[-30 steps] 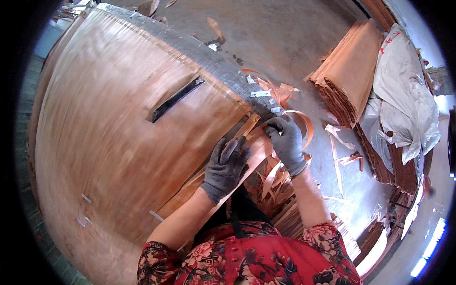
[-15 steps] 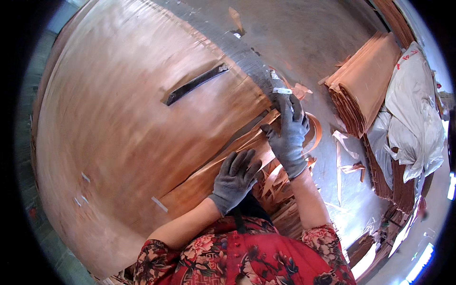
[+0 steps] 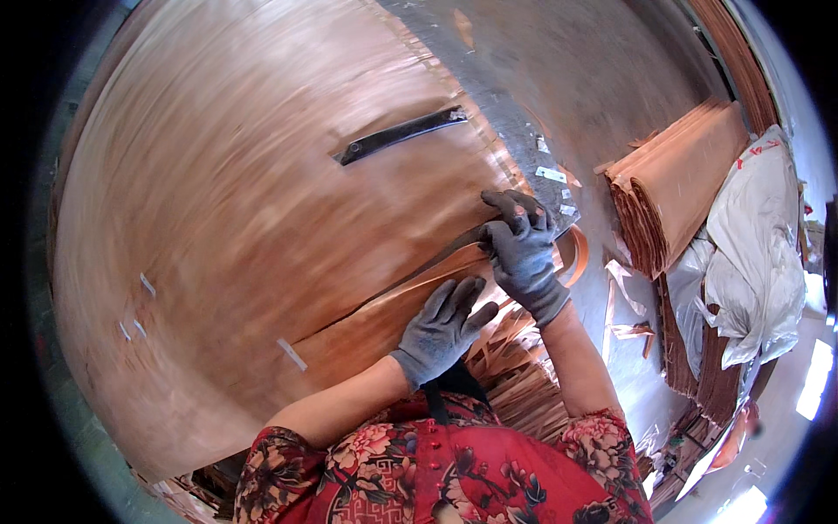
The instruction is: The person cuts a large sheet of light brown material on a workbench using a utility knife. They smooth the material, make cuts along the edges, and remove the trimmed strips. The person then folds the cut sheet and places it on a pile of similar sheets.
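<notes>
A broad brown wood veneer sheet (image 3: 262,201) covers the bench in front of me. A dark split runs along its near side, beside a narrower veneer strip (image 3: 375,323). My left hand (image 3: 441,323), in a grey glove, lies on that strip with its fingers stretched out. My right hand (image 3: 524,249), gloved likewise, rests at the split's right end. Its fingers are bent and apart, the thumb by the strip's end; anything beneath them is hidden. A dark flat bar (image 3: 401,135) lies on the sheet beyond my hands. White tape pieces (image 3: 550,175) stick to the bench edge.
Folded veneer sheets (image 3: 685,179) are stacked at right, next to crumpled white plastic (image 3: 755,253). Veneer scraps (image 3: 515,367) are heaped between my arms. A curled strip (image 3: 576,256) hangs beside my right wrist. Small white tape bits (image 3: 140,327) dot the sheet's left part.
My right hand has drawn back from the tape pieces toward the split, its fingers now more bent. My left hand stays on the strip. The view has shifted slightly.
</notes>
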A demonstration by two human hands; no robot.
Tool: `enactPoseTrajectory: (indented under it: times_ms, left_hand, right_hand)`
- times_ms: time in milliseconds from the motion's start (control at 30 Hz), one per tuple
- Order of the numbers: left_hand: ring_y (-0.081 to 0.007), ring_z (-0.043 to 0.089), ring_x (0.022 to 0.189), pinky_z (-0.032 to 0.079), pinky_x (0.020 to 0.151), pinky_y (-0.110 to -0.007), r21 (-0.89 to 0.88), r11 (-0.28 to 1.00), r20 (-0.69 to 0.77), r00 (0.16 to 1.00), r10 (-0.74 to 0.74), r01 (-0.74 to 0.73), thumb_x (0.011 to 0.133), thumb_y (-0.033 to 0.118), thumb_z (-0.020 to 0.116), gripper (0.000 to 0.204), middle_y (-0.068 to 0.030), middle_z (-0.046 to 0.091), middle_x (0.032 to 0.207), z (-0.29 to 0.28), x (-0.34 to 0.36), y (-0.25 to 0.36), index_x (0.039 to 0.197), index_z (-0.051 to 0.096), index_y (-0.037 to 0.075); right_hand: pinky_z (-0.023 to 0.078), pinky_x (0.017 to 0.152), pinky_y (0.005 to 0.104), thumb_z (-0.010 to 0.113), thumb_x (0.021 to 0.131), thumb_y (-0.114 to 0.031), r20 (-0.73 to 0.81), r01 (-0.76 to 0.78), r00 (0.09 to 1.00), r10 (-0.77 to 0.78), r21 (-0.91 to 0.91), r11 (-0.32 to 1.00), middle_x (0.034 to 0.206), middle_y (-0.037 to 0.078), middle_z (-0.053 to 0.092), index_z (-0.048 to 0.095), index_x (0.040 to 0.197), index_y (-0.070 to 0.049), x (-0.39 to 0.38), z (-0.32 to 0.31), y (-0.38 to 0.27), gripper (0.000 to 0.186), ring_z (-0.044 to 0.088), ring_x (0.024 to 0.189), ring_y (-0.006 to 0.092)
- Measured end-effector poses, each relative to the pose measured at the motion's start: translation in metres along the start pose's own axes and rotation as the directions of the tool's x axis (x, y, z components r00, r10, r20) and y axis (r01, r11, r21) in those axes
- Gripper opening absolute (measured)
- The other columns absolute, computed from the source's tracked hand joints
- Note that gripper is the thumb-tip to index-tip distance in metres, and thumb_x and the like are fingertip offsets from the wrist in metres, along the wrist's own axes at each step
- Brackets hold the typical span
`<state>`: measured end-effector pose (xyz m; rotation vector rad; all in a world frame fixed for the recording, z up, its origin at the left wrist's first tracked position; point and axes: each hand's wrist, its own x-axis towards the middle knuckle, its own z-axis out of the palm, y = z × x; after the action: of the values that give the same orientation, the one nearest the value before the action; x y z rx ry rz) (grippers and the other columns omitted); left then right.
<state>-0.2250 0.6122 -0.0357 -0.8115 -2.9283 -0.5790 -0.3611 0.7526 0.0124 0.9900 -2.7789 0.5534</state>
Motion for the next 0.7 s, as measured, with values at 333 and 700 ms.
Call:
enactPoseTrajectory:
  times_ms: [333,700]
  left_hand:
    - [-0.0386,0.041,0.123,0.040,0.093,-0.048,-0.279,0.960,-0.181,0.981,-0.067,0.014,0.076,0.026,0.069,0.069,-0.0218,0.039,0.138,-0.007,-0.009,-0.006,0.134,0.032,0.015]
    - [-0.0386,0.036,0.130,0.046,0.076,-0.043,-0.081,0.983,-0.162,0.971,-0.177,0.165,0.081,0.026,0.062,0.056,-0.0220,0.038,0.140,-0.020,0.010,-0.023,0.127,0.038,0.006]
  right_hand:
    - [0.032,0.094,0.0488,0.061,0.069,-0.012,0.067,-0.098,0.993,0.099,-0.015,0.995,0.122,0.006,0.050,0.058,0.087,-0.013,0.005,0.011,-0.001,0.018,0.044,0.112,0.0334]
    - [0.031,0.094,0.0486,0.065,0.069,-0.018,0.075,-0.028,0.997,0.035,-0.087,0.996,0.124,0.006,0.050,0.058,0.085,-0.014,0.015,0.001,0.000,0.018,0.043,0.114,0.0316]
